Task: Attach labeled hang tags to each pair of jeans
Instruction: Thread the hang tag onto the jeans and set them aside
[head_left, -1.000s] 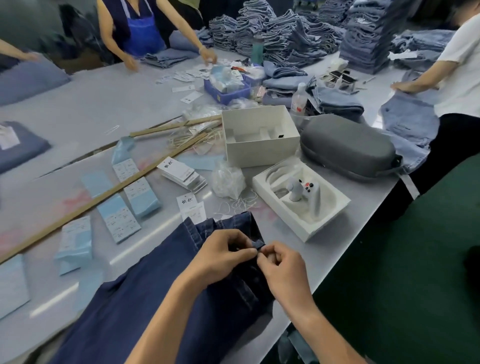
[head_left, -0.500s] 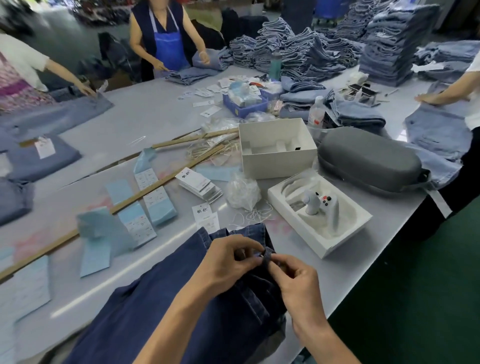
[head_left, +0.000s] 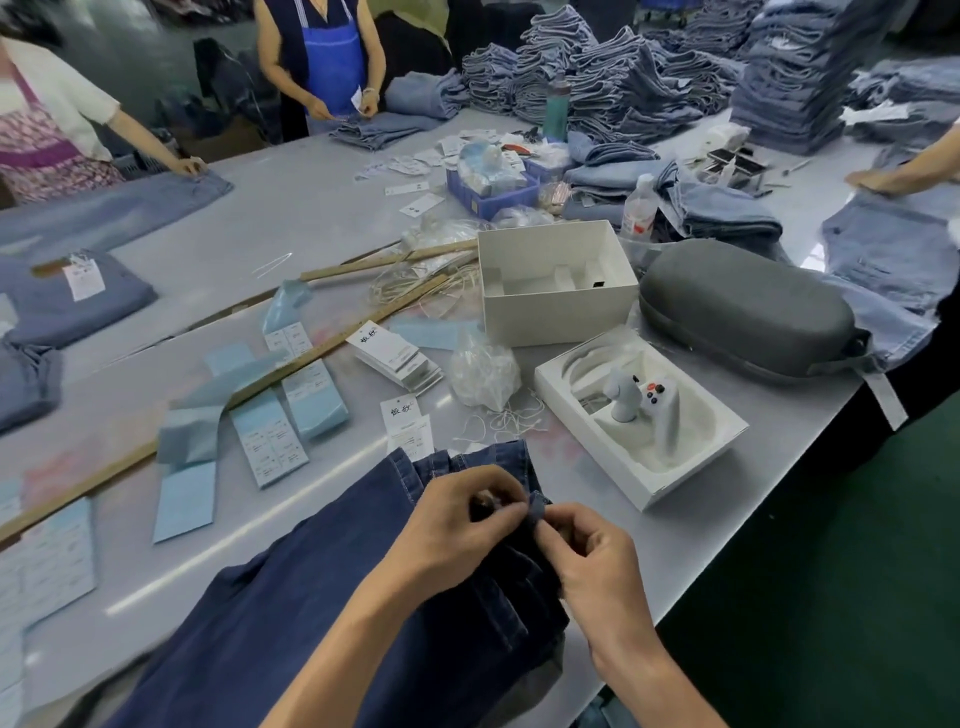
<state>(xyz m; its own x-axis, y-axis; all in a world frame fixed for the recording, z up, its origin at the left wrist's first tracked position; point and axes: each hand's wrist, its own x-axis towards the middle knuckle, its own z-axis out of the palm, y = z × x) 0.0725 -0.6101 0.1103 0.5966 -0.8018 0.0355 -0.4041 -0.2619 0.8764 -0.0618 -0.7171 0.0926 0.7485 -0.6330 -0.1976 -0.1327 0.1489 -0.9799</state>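
Dark indigo jeans (head_left: 291, 613) lie flat on the smooth grey table (head_left: 291, 208), waistband end toward the far side; heavy woven denim, pale double stitching along the seams. Left hand (head_left: 457, 519) and right hand (head_left: 592, 566) meet over the waistband. Fingers of both are curled: left fingertips (head_left: 506, 512) and right thumb and forefinger (head_left: 550, 519) pinch a narrow denim belt loop (head_left: 537, 506), which stands up between them. Whether any string is held in the pinch cannot be told.

Just beyond the fingers, past the waistband edge: two white rectangular card hang tags (head_left: 410, 423) with black printed characters, lying flat, overlapping. Beside these, a loose tangle of thin white strings (head_left: 501, 423). Farther out, a fanned stack of tags (head_left: 397, 356) and a crumpled clear plastic bag (head_left: 483, 369).

Right of the fingers: shallow white moulded tray (head_left: 691, 457) holding a white controller (head_left: 654, 402) with small red buttons. Behind it, an open square white box (head_left: 556, 306) and a rounded grey fabric case (head_left: 748, 306).

Left of the fingers: pale blue label sheets (head_left: 265, 436), glossy, and a long wooden ruler (head_left: 291, 366) laid diagonally.
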